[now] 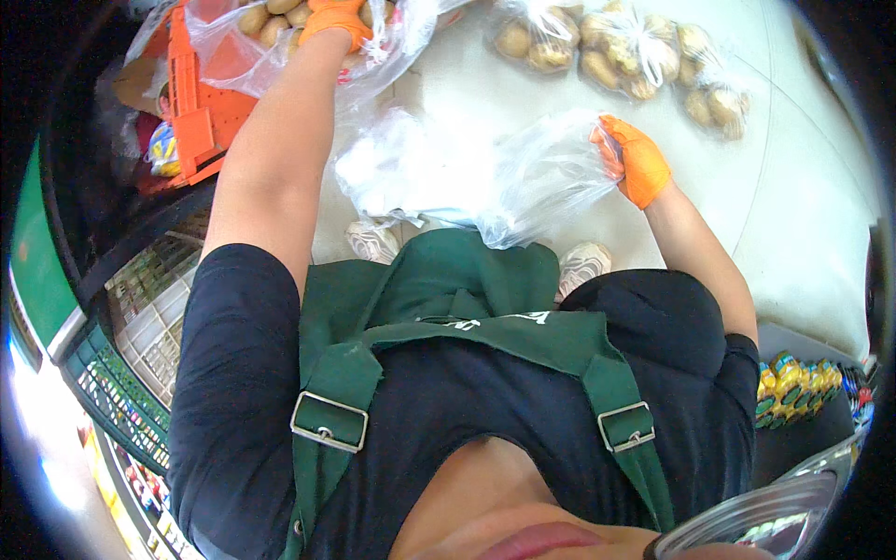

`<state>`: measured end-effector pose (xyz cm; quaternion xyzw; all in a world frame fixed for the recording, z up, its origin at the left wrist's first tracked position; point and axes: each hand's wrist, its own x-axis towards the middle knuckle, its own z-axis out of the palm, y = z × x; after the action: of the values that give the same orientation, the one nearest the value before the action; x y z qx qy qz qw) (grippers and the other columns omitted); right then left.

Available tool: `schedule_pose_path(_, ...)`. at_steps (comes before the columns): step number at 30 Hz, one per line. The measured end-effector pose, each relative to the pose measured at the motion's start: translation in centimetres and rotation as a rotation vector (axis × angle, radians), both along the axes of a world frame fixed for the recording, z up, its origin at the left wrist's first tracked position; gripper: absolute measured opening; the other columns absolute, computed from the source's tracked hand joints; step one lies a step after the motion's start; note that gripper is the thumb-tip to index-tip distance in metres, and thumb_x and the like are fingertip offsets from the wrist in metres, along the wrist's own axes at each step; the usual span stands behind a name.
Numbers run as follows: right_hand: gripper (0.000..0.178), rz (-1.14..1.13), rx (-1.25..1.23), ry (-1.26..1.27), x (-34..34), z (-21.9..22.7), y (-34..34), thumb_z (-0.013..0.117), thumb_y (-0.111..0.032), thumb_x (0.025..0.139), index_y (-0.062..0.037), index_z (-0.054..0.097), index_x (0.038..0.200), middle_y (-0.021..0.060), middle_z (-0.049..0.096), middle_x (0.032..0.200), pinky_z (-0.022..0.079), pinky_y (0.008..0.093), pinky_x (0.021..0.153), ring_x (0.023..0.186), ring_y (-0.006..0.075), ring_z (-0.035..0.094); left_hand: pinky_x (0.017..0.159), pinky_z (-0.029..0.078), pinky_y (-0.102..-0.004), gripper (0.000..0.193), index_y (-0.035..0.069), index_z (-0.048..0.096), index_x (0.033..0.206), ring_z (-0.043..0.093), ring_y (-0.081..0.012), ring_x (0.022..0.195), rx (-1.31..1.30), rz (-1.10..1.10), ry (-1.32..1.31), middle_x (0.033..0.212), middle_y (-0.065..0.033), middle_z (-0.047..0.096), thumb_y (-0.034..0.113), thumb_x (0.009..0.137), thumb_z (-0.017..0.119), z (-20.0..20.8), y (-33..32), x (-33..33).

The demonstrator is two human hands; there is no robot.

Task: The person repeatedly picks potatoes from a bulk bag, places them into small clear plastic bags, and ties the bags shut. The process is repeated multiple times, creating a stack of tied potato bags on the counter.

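Note:
My right hand [637, 163], in an orange glove, is closed on the edge of a clear plastic bag [551, 173]. The bag hangs loosely in front of my apron, and I see no potatoes in it. My left hand [336, 21], gloved in orange too, reaches to the top edge among loose potatoes [271, 30]. They lie in a large clear plastic sheet or liner [219, 51] beside an orange crate [196, 117]. The left fingers are mostly hidden, so whether they grip a potato does not show.
Tied clear bags of potatoes [630, 56] rest on the pale floor [793, 187] at the upper right. A green basket [117, 397] stands at my left. Yellow-capped goods [798, 387] sit on a grey shelf at my right. My shoes [585, 266] are below the bag.

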<state>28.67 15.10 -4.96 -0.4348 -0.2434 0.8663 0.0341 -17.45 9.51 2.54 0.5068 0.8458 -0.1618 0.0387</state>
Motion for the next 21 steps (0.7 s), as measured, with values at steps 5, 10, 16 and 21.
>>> schedule_pose_path(5,0.034,-0.015,0.003,-0.017,0.6,-0.4,0.0,0.060,-0.038,0.101,-0.0083,0.067,0.087,-0.0052,0.049,0.059,0.028,0.0244,0.043,0.044,0.0069,0.037,0.106,0.046,-0.0447,0.048,0.016,0.070,0.118,0.054,-0.0400,0.123,0.025,-0.001,-0.066,0.119,-0.0206,0.067,0.027,0.072,0.077,0.3,-0.5,-0.8)
schedule_pose_path(10,0.035,-0.046,-0.015,-0.052,0.7,-1.4,0.2,0.060,-0.038,0.102,-0.0078,0.068,0.087,-0.0053,0.050,0.059,0.029,0.0252,0.044,0.045,0.0073,0.037,0.105,0.045,-0.0452,0.052,0.017,0.068,0.122,0.052,-0.0404,0.122,0.081,0.038,-0.098,0.126,-0.0246,0.056,0.033,0.074,0.077,0.5,-1.7,0.2)
schedule_pose_path(16,0.034,-0.011,-0.021,-0.014,0.2,-1.6,0.1,0.059,-0.038,0.102,-0.0073,0.067,0.089,-0.0059,0.050,0.059,0.031,0.0251,0.046,0.046,0.0076,0.038,0.108,0.043,-0.0437,0.057,0.019,0.069,0.126,0.049,-0.0422,0.124,0.267,-0.006,-0.153,0.131,-0.0269,0.050,0.036,0.072,0.079,0.4,-1.7,0.5)
schedule_pose_path(21,0.034,-0.017,-0.022,-0.012,0.2,-1.7,0.2,0.057,-0.037,0.103,-0.0072,0.066,0.090,-0.0054,0.051,0.061,0.033,0.0244,0.048,0.049,0.0076,0.039,0.109,0.042,-0.0431,0.058,0.019,0.072,0.123,0.050,-0.0384,0.124,0.259,-0.100,-0.135,0.127,-0.0232,0.055,0.037,0.069,0.082,2.6,-1.6,0.4)
